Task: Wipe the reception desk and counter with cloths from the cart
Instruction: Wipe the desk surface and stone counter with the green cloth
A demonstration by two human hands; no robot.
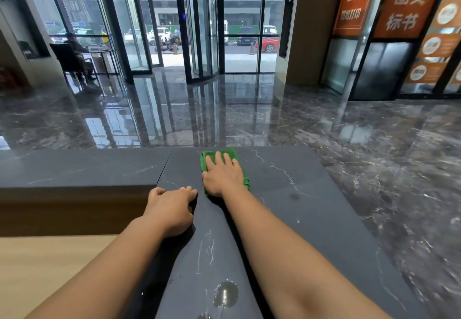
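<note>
The right hand (222, 173) lies flat and open on a green cloth (230, 153) — pressing it on the dark tabletop (311, 194) (a bit wet); the left hand (169, 209) rests curled, holding nothing.

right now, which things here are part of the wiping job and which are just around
Part of the job:
- green cloth, flat under the right hand
- dark stone counter, with a wet patch near the camera
- left hand, resting on the counter with nothing in it
- lower wooden desk

Just around:
- revolving glass door
- orange signs
- chair by the window
</note>
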